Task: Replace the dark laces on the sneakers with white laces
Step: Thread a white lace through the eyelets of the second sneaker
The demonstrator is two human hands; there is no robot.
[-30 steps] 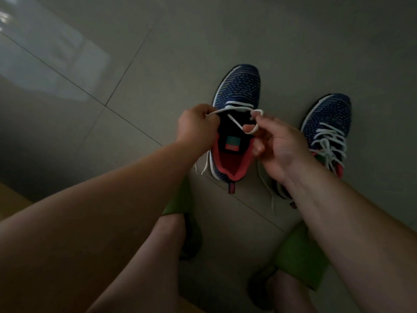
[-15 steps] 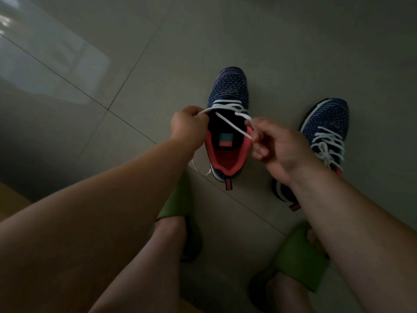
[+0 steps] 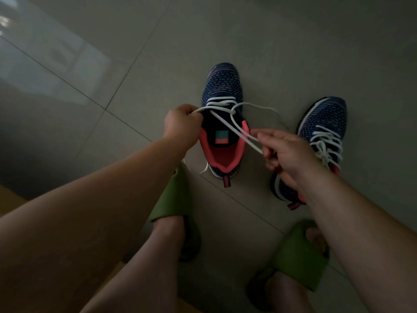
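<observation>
- The left sneaker (image 3: pixel 222 123) is sitting on the tiled floor (image 3: pixel 293 41) directly ahead of the person, toe pointing away and heel tab toward them, so its long axis is running straight out from the body, between the two hands.
- The left hand (image 3: pixel 181 126) is clenching one run of the white lace (image 3: pixel 234 129) at the shoe's left edge, level with the upper eyelets, and is touching the collar there.
- The right hand (image 3: pixel 285 152) is pinching the other run between thumb and forefinger, off the shoe's right side and nearer the heel end than the left hand is.
- From that pinch the lace is slanting up and leftward across the open tongue toward the eyelets, with a slack loop lying out to the right over the floor.
- The coming pull, as I judge it, is turning on this: the free end is lying right of the shoe and low, so drawing it snug means pulling away to the right and back toward the body while the left hand is steadying the opposite side.
- The right sneaker (image 3: pixel 320 136) is lying just beyond the right hand, already carrying white lacing, toe also pointing away.
- Green slippers (image 3: pixel 302 256) are showing on the person's feet below.
</observation>
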